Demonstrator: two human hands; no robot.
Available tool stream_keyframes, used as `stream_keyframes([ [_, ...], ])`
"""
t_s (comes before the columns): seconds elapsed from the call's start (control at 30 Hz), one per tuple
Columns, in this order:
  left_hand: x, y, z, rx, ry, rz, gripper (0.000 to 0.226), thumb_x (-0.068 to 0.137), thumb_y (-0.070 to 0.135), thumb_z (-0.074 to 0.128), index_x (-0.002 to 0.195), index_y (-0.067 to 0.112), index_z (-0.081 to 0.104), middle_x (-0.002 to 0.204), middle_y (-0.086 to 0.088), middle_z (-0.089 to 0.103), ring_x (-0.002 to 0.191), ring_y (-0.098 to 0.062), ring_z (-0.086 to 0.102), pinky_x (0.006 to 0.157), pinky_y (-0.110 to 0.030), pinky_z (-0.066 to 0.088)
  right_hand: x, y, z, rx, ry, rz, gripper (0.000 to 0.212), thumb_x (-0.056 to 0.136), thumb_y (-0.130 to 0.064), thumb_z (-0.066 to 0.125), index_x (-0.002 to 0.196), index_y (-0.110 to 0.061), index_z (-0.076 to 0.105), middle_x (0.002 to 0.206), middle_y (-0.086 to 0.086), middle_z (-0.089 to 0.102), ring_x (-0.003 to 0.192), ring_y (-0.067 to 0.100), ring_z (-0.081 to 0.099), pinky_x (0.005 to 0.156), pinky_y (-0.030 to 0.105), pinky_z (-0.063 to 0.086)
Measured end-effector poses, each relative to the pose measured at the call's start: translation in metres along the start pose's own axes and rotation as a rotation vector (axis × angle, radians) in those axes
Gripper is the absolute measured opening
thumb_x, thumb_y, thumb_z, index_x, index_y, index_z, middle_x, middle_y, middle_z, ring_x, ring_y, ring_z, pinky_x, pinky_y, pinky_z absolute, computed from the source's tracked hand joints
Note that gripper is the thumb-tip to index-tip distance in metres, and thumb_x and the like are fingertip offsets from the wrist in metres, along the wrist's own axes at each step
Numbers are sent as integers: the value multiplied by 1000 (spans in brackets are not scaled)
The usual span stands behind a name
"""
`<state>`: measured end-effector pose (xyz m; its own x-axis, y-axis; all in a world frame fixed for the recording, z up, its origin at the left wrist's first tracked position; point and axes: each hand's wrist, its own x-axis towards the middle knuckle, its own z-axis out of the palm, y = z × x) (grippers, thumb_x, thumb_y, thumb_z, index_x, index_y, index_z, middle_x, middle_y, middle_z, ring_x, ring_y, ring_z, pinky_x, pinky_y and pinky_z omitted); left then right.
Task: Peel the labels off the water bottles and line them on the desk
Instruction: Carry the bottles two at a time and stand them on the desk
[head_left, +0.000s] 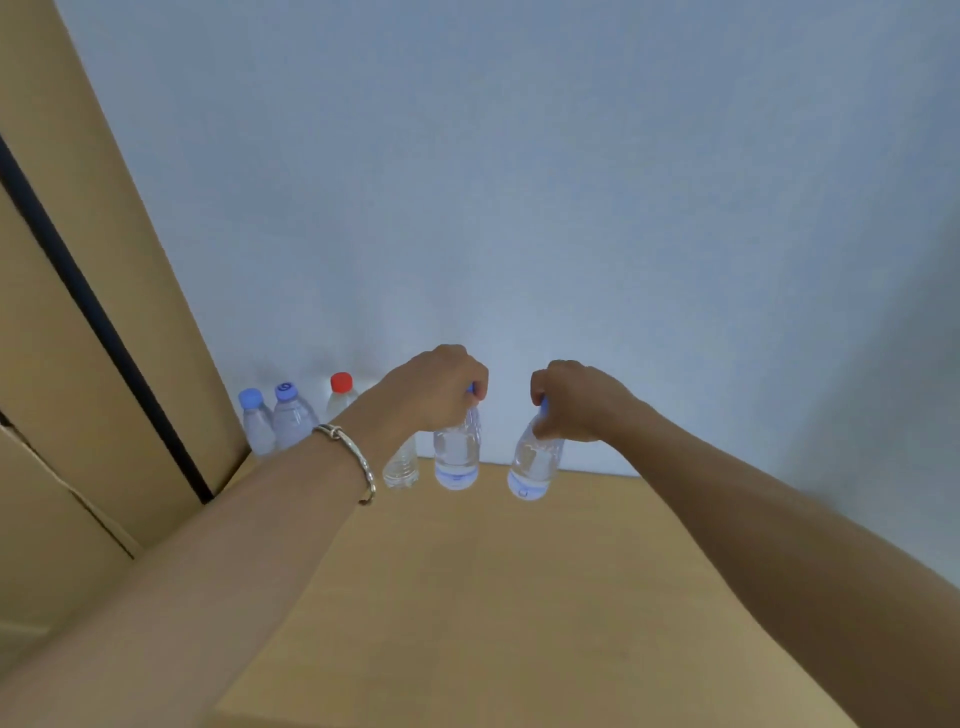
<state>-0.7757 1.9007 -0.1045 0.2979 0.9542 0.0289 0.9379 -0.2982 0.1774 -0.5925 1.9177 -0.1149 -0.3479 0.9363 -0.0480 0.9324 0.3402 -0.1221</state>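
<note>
The left hand grips the cap of an upright bottle that hangs straight below its fingers; the right hand pinches the cap of a second bottle, tilted, base swung toward the left fingers. Whether either base touches the worktop I cannot tell. The standing row lies left of both, nearer the left hand

We see a pale wooden desk top. Along its back edge stand a blue-capped clear plastic bottle, a swirl-capped clear bottle, a red-capped clear bottle and a ribbed clear bottle. Rightward are an upright water bottle and a tilted water bottle.
</note>
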Motion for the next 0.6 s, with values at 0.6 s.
stream_keyframes([
  [0.6, 75, -81, 111, -41, 0, 59, 25, 98, 13, 50, 114, 13, 67, 116, -9, 56, 99, -27, 58, 77, -33, 45, 111, -20, 118, 203, -62, 41, 38, 85, -14, 53, 121, -19, 62, 116, 2, 53, 97, 26, 57, 71, 28, 39],
])
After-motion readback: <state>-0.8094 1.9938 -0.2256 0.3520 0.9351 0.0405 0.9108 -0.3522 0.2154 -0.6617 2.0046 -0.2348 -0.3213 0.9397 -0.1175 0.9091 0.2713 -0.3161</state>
